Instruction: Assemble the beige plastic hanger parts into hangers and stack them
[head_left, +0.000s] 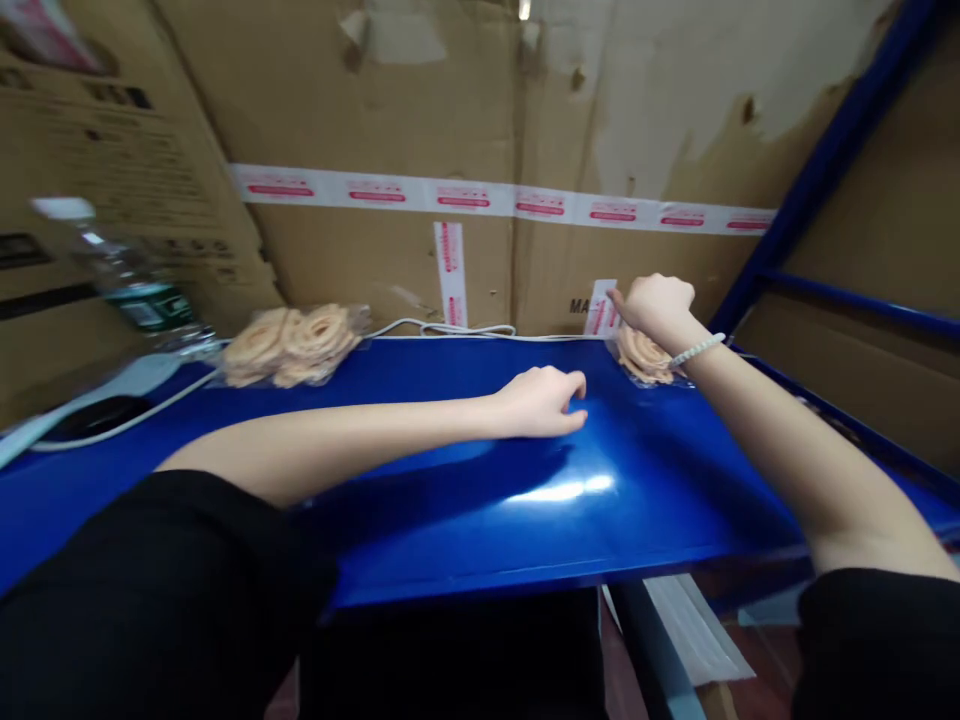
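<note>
My left hand (541, 402) hovers over the middle of the blue tabletop (480, 540), fingers bent, with a gap between thumb and forefinger and nothing in it. My right hand (654, 303), a pale beaded bracelet on its wrist, is at the back right in front of the cardboard. Its fingers look curled, one digit sticking out to the left. Directly below it is a clear plastic bag of beige coiled pieces (643, 358), partly covered by the hand and wrist; whether the fingers grip the bag is hidden. Two similar bagged coils (296, 343) lie side by side at the back left.
A plastic bottle (154, 300) with a green label stands at the left, blurred. White cable (465, 328) runs along the back edge. Cardboard walls (360, 260) with printed tape close off the back, and a blue metal frame (825, 160) rises at the right.
</note>
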